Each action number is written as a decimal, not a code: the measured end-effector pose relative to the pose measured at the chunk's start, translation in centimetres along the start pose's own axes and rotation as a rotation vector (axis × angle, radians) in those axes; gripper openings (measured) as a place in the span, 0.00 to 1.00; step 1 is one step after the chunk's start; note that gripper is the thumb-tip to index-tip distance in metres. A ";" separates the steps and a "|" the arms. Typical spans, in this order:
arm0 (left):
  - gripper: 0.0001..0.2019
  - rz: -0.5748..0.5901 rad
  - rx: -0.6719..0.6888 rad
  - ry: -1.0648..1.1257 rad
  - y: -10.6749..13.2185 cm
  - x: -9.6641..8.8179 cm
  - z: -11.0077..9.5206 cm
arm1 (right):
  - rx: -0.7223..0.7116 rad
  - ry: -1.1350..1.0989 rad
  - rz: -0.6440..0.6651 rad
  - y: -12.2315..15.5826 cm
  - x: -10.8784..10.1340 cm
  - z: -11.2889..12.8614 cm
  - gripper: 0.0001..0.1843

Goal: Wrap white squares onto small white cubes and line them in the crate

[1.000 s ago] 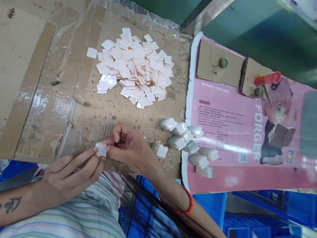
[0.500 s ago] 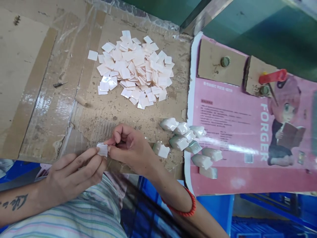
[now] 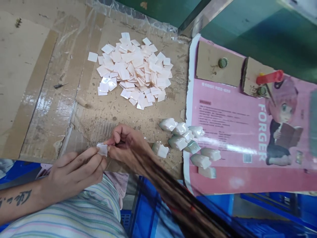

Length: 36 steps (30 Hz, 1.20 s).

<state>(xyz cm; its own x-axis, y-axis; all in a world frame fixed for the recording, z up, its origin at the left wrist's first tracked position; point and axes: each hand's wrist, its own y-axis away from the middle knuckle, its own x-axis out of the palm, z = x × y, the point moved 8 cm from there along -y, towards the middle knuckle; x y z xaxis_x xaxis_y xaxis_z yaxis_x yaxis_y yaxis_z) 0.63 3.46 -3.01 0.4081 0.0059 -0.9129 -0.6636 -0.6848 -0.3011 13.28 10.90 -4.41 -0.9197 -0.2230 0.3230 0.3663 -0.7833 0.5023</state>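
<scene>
A small white square piece (image 3: 102,149) is pinched between my two hands near the front edge of the cardboard-covered table. My left hand (image 3: 78,168) grips it from the left, thumb hidden. From the right, my right hand (image 3: 123,143) pinches its other edge with thumb and forefinger. Dark strands of hair hang across my right wrist and forearm. Beyond the hands lies a loose pile of thin, pale square pieces (image 3: 137,66). To the right, several glossy whitish, pointed block-shaped pieces (image 3: 178,142) lie in a cluster, each apparently wrapped or shiny-coated.
A pink printed sheet (image 3: 223,132) covers the table's right side. On it are cardboard pieces (image 3: 215,74) with round ridged metal parts, and a red-handled tool (image 3: 269,77). A small dark pointed tool (image 3: 60,85) lies on the left. Blue crates (image 3: 146,205) stand below the front edge.
Both hands keep hold of the small white piece in nearly the same place. Dark hair has swung across my right forearm, covering the red bracelet. The view has shifted slightly.
</scene>
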 end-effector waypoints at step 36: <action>0.17 -0.029 0.157 0.053 -2.0 -4.1 3.0 | -1.120 1.437 -0.311 8.6 3.0 1.9 0.16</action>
<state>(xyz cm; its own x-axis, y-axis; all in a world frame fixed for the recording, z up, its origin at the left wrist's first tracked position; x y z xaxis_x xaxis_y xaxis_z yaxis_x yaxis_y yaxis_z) -1.59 6.95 0.46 0.4581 -0.0176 -0.8887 -0.7395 -0.5623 -0.3701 13.93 4.62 2.35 -0.5448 0.1954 -0.8154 0.4790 -0.7257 -0.4939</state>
